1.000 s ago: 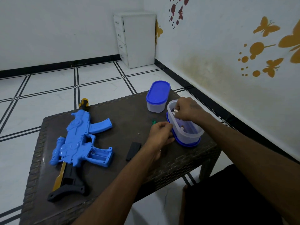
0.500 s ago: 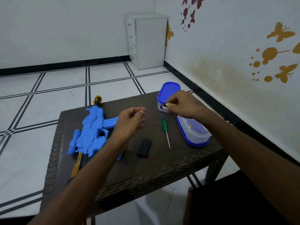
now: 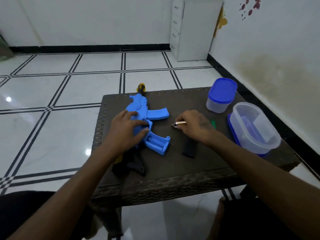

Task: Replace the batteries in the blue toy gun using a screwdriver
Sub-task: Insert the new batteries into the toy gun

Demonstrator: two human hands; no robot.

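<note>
The blue toy gun (image 3: pixel 149 116) lies on the dark wicker table (image 3: pixel 173 179), muzzle pointing away, its black stock near the front edge. Its grip shows an uncovered battery compartment (image 3: pixel 158 144). My left hand (image 3: pixel 128 129) rests flat on the gun's body, fingers spread. My right hand (image 3: pixel 192 125) is to the right of the gun and pinches batteries (image 3: pixel 178 125) with gold ends just above the table. The black battery cover (image 3: pixel 189 149) lies loose below that hand. The green handle of the screwdriver (image 3: pixel 213 123) peeks out behind my right hand.
An open clear container (image 3: pixel 254 129) sits on its blue lid at the table's right edge. A closed container with a blue lid (image 3: pixel 221 95) stands behind it. A white drawer cabinet (image 3: pixel 195 30) is in the room's corner. The wall runs close along the right.
My right hand left the clear container carrying batteries and moved left toward the gun. My left hand crossed the table and settled on the gun's body.
</note>
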